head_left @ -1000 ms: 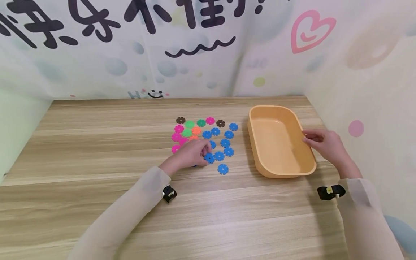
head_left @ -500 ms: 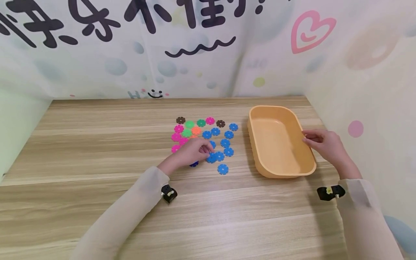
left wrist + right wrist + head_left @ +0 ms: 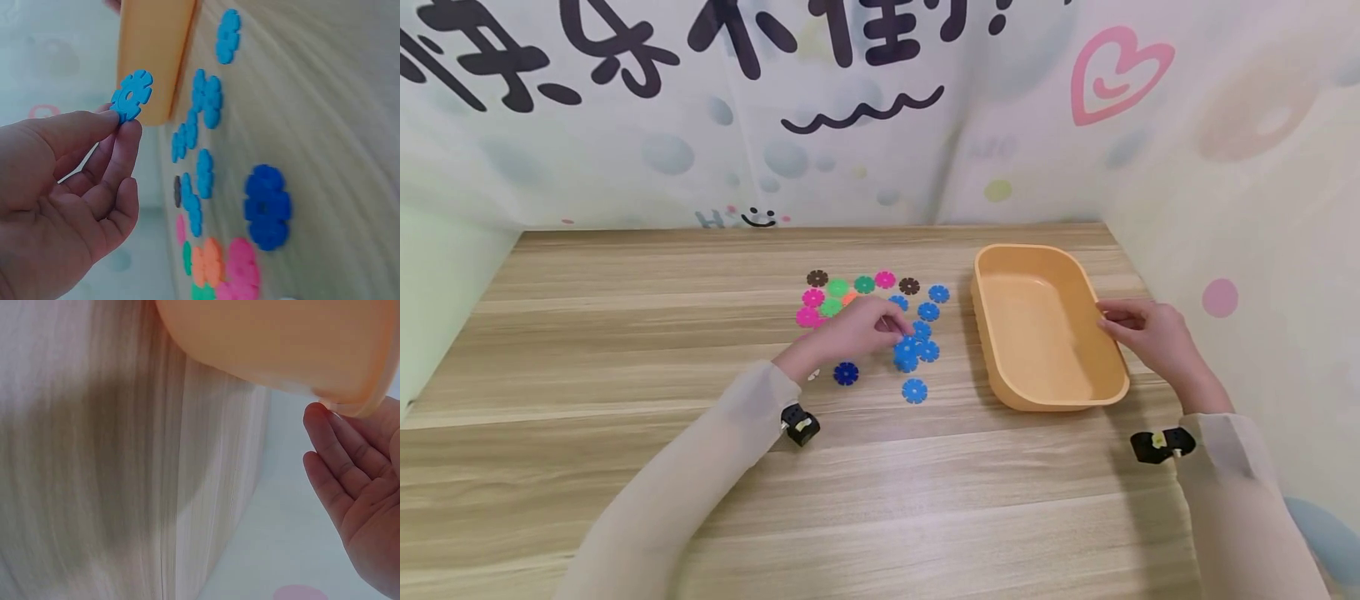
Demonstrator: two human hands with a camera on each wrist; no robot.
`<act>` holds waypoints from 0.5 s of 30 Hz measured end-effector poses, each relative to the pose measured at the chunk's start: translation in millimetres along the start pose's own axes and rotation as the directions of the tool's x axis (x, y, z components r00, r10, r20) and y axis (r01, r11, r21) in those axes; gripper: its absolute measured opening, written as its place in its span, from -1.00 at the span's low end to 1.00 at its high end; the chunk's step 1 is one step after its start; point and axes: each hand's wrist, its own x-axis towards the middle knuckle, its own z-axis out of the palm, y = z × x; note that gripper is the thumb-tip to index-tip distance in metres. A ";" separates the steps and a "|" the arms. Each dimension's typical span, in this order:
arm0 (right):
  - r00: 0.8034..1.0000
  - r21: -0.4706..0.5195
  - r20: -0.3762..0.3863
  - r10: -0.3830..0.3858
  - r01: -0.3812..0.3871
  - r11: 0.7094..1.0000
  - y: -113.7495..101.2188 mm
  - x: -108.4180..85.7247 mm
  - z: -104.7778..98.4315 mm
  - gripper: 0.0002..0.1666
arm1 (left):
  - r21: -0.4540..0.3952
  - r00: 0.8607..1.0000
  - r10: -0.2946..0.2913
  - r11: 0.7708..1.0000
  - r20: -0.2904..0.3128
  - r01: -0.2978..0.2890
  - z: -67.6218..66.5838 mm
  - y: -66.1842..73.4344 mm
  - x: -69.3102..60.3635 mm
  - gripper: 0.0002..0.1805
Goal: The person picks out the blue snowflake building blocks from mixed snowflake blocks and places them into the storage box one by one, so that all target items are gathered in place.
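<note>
My left hand pinches a light blue snowflake disc between thumb and forefinger, raised above the table, as the left wrist view shows. Below and around it lie several more light blue discs, and a dark blue disc is nearer the wrist. Part of the disc group is hidden behind this hand. On the right, my right hand grips the right rim of an orange plastic bin. Fingertips touch the rim's outer side in the right wrist view, where the thumb is hidden.
Pink discs, green discs, brown discs and an orange one lie flat behind the left hand. The wooden table ends at a printed back wall and side walls.
My left hand has picked the light blue disc up from among the others and moved slightly right and away from me. The right hand and the bin stay in place.
</note>
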 end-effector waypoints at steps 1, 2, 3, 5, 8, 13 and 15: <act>1.000 -0.001 0.000 0.001 -0.001 1.000 0.0 0.0 0.1 -0.60 | 0.005 1.000 0.004 1.000 0.004 -0.004 -0.6 3.3 2.6 -0.85; 1.000 -0.002 -0.001 0.001 -0.001 1.000 0.0 -0.1 0.2 -0.60 | 0.007 1.000 0.010 1.000 0.010 -0.010 -1.4 6.8 5.1 -0.85; 1.000 -0.002 -0.001 0.002 -0.002 1.000 0.1 -0.2 0.3 -0.60 | 0.009 1.000 0.011 1.000 0.015 -0.011 -1.9 10.3 7.7 -0.85; 1.000 -0.003 -0.007 0.003 -0.003 1.000 -0.1 -0.2 0.3 -0.61 | 0.016 1.000 0.020 1.000 0.024 -0.020 -2.3 17.1 13.5 -0.85; 1.000 -0.006 -0.014 -0.002 0.002 1.000 0.0 -0.1 0.6 -0.62 | 0.034 0.999 0.030 0.999 0.036 -0.032 -2.0 27.0 22.7 -0.85; 1.000 -0.015 -0.019 -0.010 0.009 1.000 -0.1 0.6 1.0 -0.63 | 0.038 0.996 0.074 0.996 0.055 -0.076 2.4 42.9 40.1 -0.83; 1.000 -0.013 -0.018 -0.009 0.008 1.000 0.2 0.8 1.2 -0.63 | 0.029 0.994 0.096 0.995 0.061 -0.098 5.5 49.3 47.4 -0.83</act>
